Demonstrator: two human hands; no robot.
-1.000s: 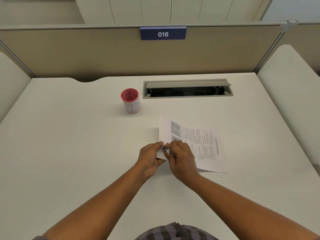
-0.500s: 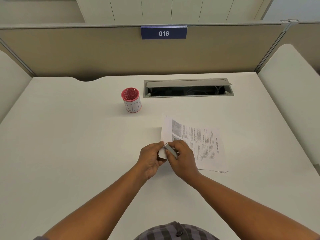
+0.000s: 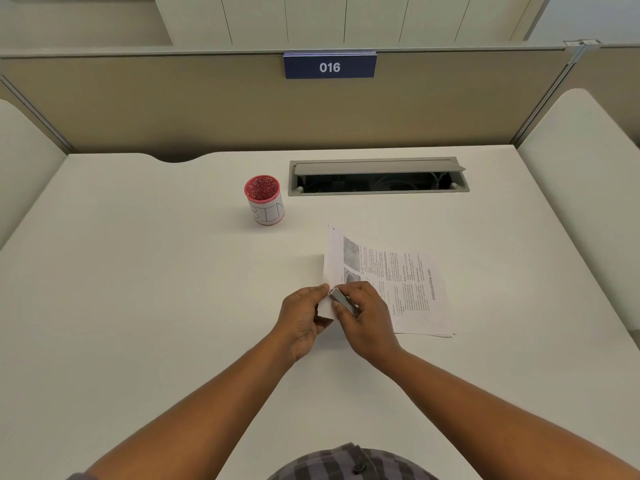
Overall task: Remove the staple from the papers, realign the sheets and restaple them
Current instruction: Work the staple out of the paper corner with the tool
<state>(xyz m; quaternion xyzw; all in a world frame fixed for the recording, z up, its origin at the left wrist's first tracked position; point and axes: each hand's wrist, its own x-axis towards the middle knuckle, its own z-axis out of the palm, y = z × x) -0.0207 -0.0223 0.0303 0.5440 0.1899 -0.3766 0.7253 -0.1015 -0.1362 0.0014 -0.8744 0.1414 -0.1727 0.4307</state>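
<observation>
Looking down through the head camera, I see the white desk (image 3: 138, 306) filling most of the view, bounded at 12 o'clock by a tan partition (image 3: 173, 105) carrying a blue "016" plate (image 3: 329, 66). An open cable tray (image 3: 379, 183) is recessed into the desk at 12 o'clock from the hands. The stapled papers (image 3: 398, 289) lie flat at centre right, printed side up, with the near-left corner lifted off the desk. A red cup (image 3: 265, 200) with a white label stands upright at 11 o'clock from the papers, well apart from them. The left hand (image 3: 301, 317) pinches the lifted corner between thumb and curled fingers. The right hand (image 3: 363, 317) grips a small metal tool (image 3: 343, 301), whose tip meets that corner. I cannot make out the staple itself.
</observation>
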